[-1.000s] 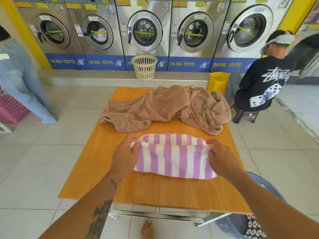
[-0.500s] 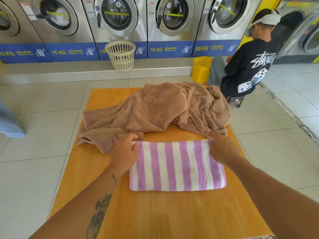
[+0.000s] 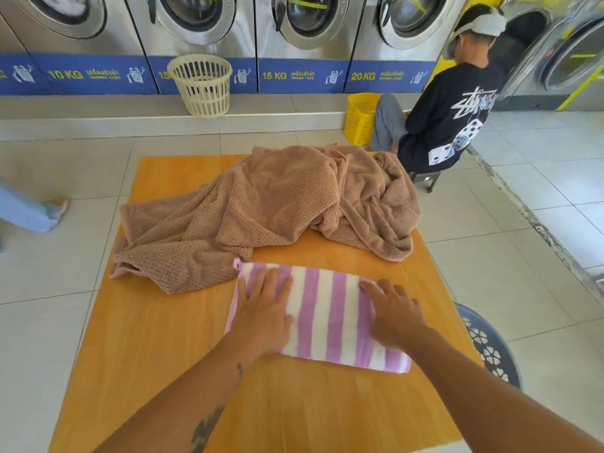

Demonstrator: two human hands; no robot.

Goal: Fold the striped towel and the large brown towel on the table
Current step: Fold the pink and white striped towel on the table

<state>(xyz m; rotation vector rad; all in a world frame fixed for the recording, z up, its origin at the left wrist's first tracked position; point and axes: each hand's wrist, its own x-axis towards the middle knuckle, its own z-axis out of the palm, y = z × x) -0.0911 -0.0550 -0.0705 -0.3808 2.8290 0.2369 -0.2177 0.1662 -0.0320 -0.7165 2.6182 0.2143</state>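
Observation:
The striped towel (image 3: 327, 317), purple and white, lies folded into a flat rectangle on the orange wooden table (image 3: 157, 348). My left hand (image 3: 263, 313) rests flat on its left half with fingers spread. My right hand (image 3: 395, 313) lies flat on its right half, fingers straight and pointing up-left. Behind it the large brown towel (image 3: 268, 210) sits crumpled in a heap across the far half of the table, its left corner hanging over the table's left edge.
A seated person in a black shirt (image 3: 454, 116) is beyond the table's far right corner, beside a yellow basket (image 3: 359, 117). A cream basket (image 3: 202, 85) stands by the washing machines (image 3: 304, 34). A dark blue basket (image 3: 490, 348) is at the table's right edge. Someone's leg (image 3: 32, 212) shows left.
Both hands let go of the striped towel's far corners and now lie flat on top of it. The towel stays folded flat.

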